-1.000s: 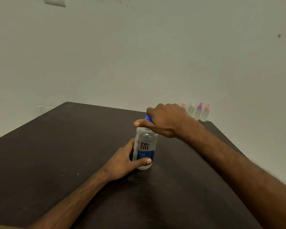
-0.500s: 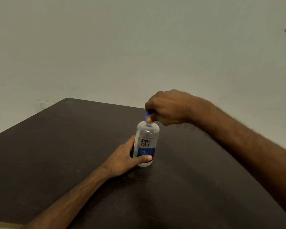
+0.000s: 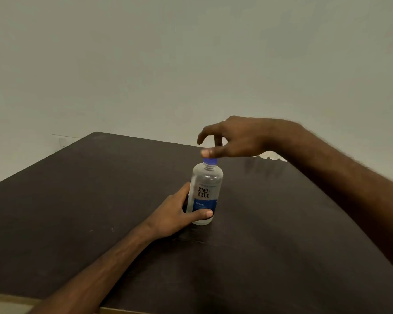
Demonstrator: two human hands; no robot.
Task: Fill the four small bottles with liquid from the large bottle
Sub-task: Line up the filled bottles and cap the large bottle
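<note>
Right hand (image 3: 238, 141) has let go of the blue cap (image 3: 210, 161), fingers now spread above it. Left hand (image 3: 179, 214) grips large bottle (image 3: 205, 191) upright, frame center, on dark table (image 3: 77, 200).

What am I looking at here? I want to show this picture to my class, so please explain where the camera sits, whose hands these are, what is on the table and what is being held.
There is no machine here: a person works with two bare hands, and the camera is worn on the person's head, looking forward and down. So the arms enter from the bottom and right edges as the person's own.

The left hand wraps around the lower part of the large bottle, a clear bottle with a blue label that stands upright on the dark table. The right hand is above the blue cap, its fingers spread and not closed on it; the cap sits on the bottle's neck.

Behind the right forearm, at the table's far edge, pale shapes show. They are blurred and mostly hidden, so I cannot say what they are.
</note>
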